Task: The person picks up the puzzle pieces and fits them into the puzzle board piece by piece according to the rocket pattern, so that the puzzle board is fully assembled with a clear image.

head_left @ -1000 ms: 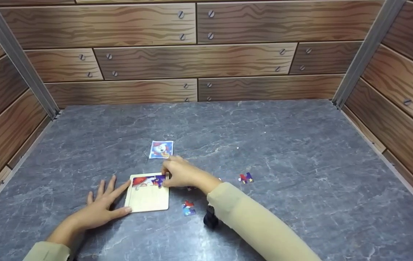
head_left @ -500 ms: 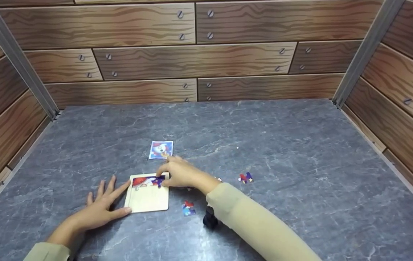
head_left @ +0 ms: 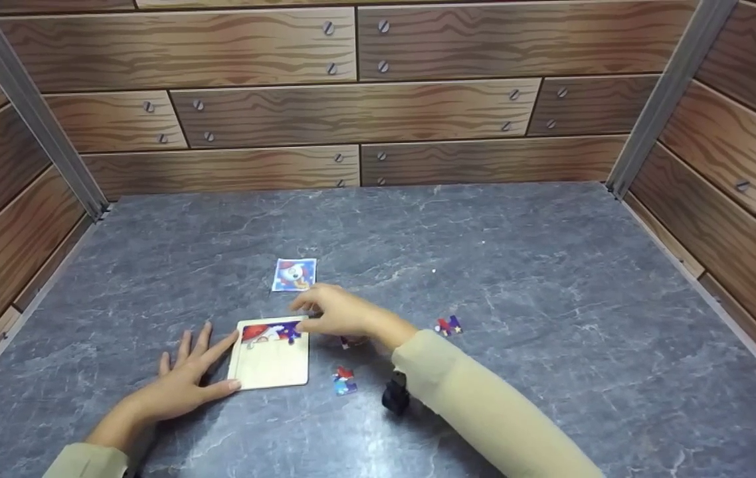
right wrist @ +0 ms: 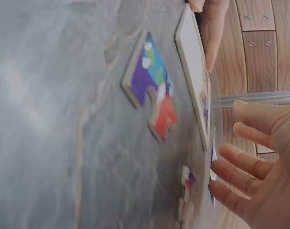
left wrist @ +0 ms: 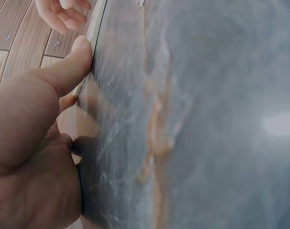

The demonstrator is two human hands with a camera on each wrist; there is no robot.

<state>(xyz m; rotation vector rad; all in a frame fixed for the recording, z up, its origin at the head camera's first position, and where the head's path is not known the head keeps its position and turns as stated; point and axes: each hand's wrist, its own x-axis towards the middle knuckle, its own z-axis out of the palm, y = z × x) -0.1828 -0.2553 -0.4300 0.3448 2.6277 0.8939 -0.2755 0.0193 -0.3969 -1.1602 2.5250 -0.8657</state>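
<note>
1. Right hand [head_left: 338, 313] hovers at the far right corner of the puzzle board, its fingers loosely bent, thumb and fingertips apart and grasping nothing.

2. Left hand [head_left: 182, 385] lies with its fingers spread along the left side of the board, thumb at the near left corner, index finger at the far left; it, too, is clasped around nothing.

3. Between the two hands, the pale puzzle board [head_left: 272, 368] rests flat on the gray, marble-patterned bench [head_left: 551, 345].

4. A joined strip of puzzle [head_left: 270, 330] in red, white and purple fills the far end of the board, while its near part shows bare wood.

5. Just right of the board lies a red, blue and purple loose piece [head_left: 345, 383], notched on one side in the right wrist view.

6. Farther right of the board sits a red and purple piece with yellow stars [head_left: 448, 325]; between the two, a partly hidden piece [head_left: 346, 342] peeks from under the right forearm.

7. Beyond the board lies a small picture card [head_left: 294, 274], a white-faced figure in red against blue.

8. Well behind the board stands a wall of wood-patterned planks [head_left: 351, 113].
</note>
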